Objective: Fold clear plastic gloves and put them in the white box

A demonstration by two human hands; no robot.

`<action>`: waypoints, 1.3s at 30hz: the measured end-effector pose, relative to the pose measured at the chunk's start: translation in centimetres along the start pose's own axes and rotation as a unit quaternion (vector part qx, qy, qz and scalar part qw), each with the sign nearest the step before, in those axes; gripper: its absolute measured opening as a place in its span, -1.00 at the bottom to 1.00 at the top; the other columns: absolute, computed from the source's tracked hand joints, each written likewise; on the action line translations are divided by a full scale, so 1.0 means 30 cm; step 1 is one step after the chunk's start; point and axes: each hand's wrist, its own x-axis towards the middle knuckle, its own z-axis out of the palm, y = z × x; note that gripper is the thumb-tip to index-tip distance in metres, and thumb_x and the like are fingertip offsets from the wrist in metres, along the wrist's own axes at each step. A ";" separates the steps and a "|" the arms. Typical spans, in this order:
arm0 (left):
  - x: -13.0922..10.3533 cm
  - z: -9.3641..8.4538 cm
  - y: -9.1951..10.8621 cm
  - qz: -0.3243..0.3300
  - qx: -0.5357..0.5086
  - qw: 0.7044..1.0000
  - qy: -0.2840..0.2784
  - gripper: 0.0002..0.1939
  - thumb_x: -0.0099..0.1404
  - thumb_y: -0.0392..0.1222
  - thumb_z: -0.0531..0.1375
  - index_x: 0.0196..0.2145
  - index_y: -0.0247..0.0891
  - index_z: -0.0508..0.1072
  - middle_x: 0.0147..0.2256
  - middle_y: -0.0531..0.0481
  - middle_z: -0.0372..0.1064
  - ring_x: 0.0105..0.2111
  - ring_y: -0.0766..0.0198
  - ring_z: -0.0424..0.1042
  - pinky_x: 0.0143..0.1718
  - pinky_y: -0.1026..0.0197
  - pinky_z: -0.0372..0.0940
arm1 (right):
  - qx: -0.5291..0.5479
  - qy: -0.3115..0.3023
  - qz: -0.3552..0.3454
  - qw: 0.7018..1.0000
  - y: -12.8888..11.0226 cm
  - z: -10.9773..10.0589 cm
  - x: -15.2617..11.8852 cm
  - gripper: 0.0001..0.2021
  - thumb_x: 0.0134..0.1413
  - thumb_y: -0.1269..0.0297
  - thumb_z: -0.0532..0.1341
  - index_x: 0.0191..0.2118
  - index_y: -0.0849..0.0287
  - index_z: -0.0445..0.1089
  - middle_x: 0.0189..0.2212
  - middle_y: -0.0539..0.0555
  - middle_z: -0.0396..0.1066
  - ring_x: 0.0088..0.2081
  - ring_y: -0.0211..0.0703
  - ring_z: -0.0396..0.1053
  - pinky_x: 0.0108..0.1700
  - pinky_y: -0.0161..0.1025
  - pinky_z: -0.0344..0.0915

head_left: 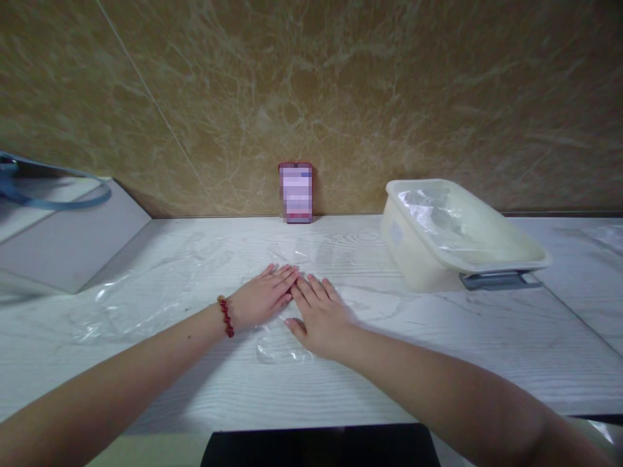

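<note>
So there's a beaded bracelet (pixel 226 316) on the left wrist, round dark red beads plus what looks like one amber-ish one, kinda blurry tho, bare forearms, no sleeves showing

Both hands (pixel 290 311) palm-down, fingers (pixel 302 285) meeting, forearms angled inward.

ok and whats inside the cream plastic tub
Clear, crinkled plastic lies in the cream plastic tub; the near part of the bottom can't be seen, covered by the tub's side.
</note>
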 end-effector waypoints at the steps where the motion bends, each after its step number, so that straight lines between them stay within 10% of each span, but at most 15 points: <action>1: -0.002 0.003 -0.007 0.000 0.005 1.000 0.000 -0.48 0.29 -0.07 -0.24 0.14 -0.37 -0.07 0.15 -0.18 -0.13 0.15 0.21 -0.15 0.12 0.06 -0.25 | 0.000 0.000 0.000 1.000 0.000 0.001 0.000 -0.40 0.09 0.00 -0.18 0.15 0.32 -0.05 0.17 0.16 -0.15 0.18 0.02 -0.30 0.16 0.01 -0.36; 22: 0.028 -0.057 -0.174 0.010 -0.032 0.997 -0.070 -0.44 0.23 0.11 -0.17 0.15 -0.02 -0.15 0.19 -0.07 -0.30 0.16 0.03 -0.24 0.04 -0.19 -0.48 | -0.002 -0.003 0.005 1.000 0.003 0.002 -0.002 -0.41 0.09 -0.01 -0.17 0.16 0.27 -0.07 0.19 0.13 -0.20 0.19 0.02 -0.33 0.15 0.01 -0.36; 39: 0.071 -0.035 -0.308 -0.050 -0.013 0.998 -0.044 -0.43 0.26 0.02 -0.26 0.17 -0.26 -0.15 0.17 -0.14 -0.19 0.15 0.14 -0.19 0.07 -0.07 -0.52 | 0.005 -0.001 0.006 1.000 0.005 -0.001 -0.005 -0.41 0.09 -0.01 -0.19 0.16 0.26 -0.09 0.19 0.13 -0.20 0.19 0.01 -0.33 0.16 0.01 -0.34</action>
